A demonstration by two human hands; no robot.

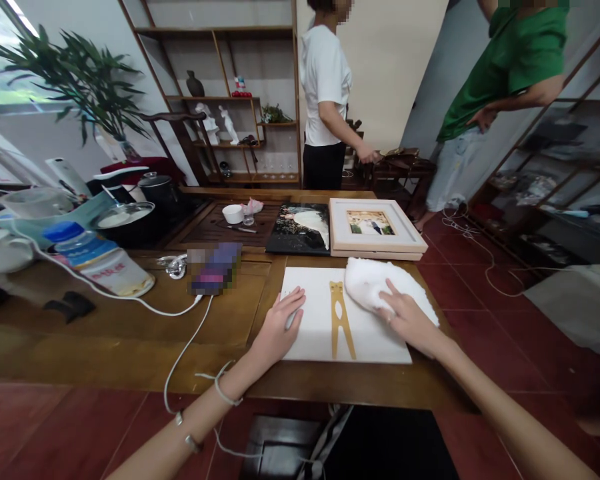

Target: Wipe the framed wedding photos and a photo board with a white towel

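A white board [320, 333] with a gold clothespin-shaped figure [341, 319] lies flat on the wooden table [130, 327] in front of me. My left hand [279, 327] rests flat on the board's left edge, fingers stretched out. My right hand [405, 317] presses a white cloth [375, 283] onto the board's upper right part, fingers spread on top of it.
Behind the board lie a white framed photo [375, 229] and a dark photo print [300, 229]. A plastic bottle [100, 260], a white cable [180, 353], pots and a cup [233, 213] stand to the left. Two people stand behind the table near shelves.
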